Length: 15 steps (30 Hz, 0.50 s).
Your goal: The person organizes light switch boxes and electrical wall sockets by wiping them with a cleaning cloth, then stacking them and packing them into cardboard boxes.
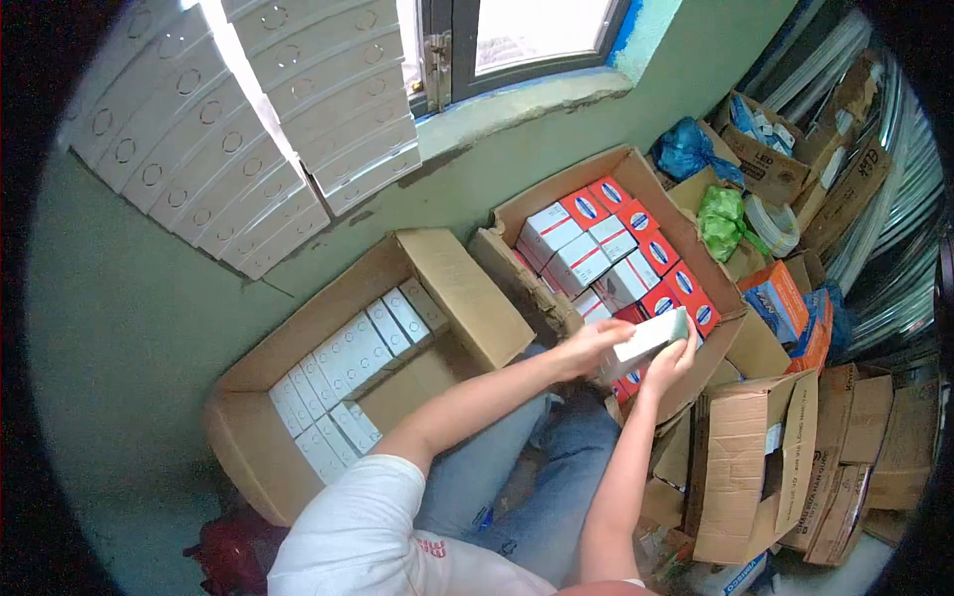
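A small white box with a greenish end point(648, 340) is held between both hands, above the near part of an open carton point(621, 159). My left hand point(588, 350) grips its left end and my right hand point(674, 364) wraps round its right end. Inside that carton stand red boxes point(658, 252) with blue oval labels and white-and-red boxes point(579, 263). To the left, a second open carton point(243, 452) holds rows of narrow white boxes point(348, 353) with round marks on their faces.
Strips of white boxes point(189, 119) hang or stand against the wall at upper left, beside a window point(537, 35). Right of the cartons are a blue bag point(686, 149), a green bag point(720, 221), coiled tubing point(874, 248) and stacked cardboard point(735, 467).
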### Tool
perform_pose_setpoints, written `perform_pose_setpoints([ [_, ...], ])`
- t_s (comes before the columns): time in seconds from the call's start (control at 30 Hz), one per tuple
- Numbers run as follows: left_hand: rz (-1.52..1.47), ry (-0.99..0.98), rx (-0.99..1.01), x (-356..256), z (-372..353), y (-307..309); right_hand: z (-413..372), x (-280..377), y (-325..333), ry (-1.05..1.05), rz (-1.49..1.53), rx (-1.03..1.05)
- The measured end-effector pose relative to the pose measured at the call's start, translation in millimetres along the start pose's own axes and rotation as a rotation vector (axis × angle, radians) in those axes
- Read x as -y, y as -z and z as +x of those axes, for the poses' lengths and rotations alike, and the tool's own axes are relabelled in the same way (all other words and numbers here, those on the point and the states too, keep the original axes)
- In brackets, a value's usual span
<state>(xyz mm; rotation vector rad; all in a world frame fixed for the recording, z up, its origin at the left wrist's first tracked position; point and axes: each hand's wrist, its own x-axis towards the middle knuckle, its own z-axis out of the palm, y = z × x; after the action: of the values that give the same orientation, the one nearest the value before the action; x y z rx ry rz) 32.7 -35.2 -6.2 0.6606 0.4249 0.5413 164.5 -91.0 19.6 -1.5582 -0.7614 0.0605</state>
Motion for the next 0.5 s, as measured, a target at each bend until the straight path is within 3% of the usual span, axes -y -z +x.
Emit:
perform_pose_setpoints([
  [0.07,-0.135,0.122,0.230,7.2,3.2,4.1,1.6,-13.8,0.5,0.010,-0.029,0.012],
  [0.27,0.053,0.108,0.325,9.9,8.4,7.1,-6.5,-21.6,4.0,-0.050,0.061,0.085],
  [0.4,0.139,0.037,0.098,-3.9,5.3,5.0,-10.7,-0.9,-1.4,0.262,-0.107,0.205],
  [0.5,0.239,-0.006,-0.125,-14.0,5.1,5.5,-4.4,-23.3,2.7,0.221,-0.122,0.281],
])
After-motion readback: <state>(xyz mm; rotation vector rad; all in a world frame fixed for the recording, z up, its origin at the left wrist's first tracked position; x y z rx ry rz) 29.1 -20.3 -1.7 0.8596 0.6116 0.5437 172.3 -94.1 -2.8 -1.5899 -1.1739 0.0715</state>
